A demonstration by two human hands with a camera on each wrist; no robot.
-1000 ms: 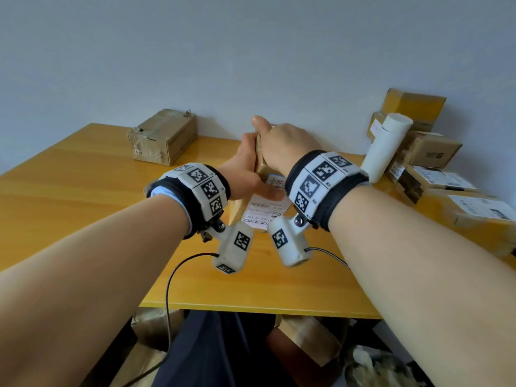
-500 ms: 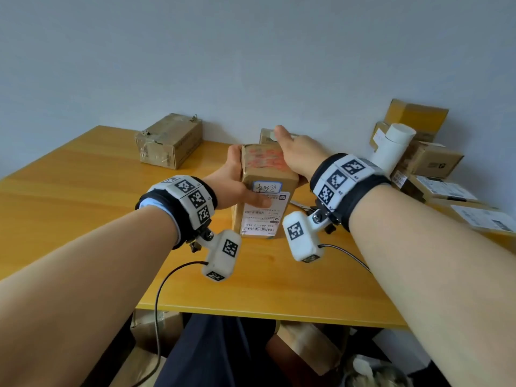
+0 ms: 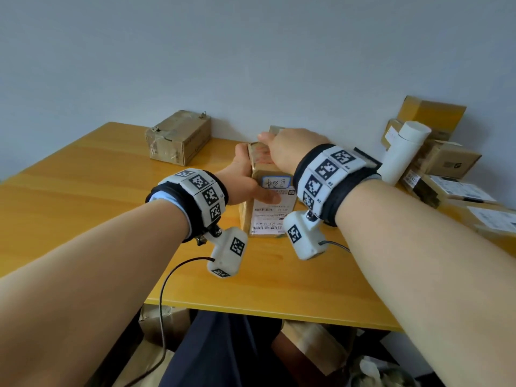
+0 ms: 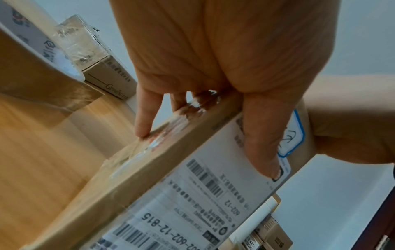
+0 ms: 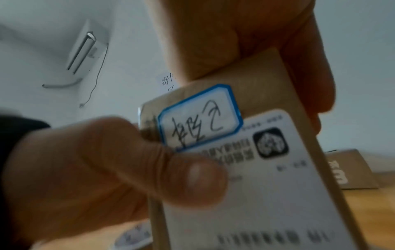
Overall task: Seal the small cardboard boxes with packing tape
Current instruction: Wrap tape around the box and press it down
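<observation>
A small cardboard box (image 3: pixel 269 216) with a white shipping label stands on end on the wooden table (image 3: pixel 83 205), label facing me. My left hand (image 3: pixel 243 182) grips its left side, the thumb (image 4: pixel 262 143) lying across the label and the fingers (image 4: pixel 145 121) on the far side face. My right hand (image 3: pixel 284 146) sits over the box's top end and wraps it on both sides (image 5: pixel 224 33); its fingertips are hidden. A brown packing tape roll (image 4: pixel 27 67) lies just beyond the box in the left wrist view; the head view does not show it.
A taped cardboard box (image 3: pixel 178 136) sits at the back left of the table. Several boxes (image 3: pixel 446 160) and a white tube (image 3: pixel 402 152) are piled at the right against the wall. More boxes (image 3: pixel 164 322) lie under the table's front edge.
The box was held edge-on between both hands; it has turned so the label faces me and now stands on the table. My right hand shifted onto its top.
</observation>
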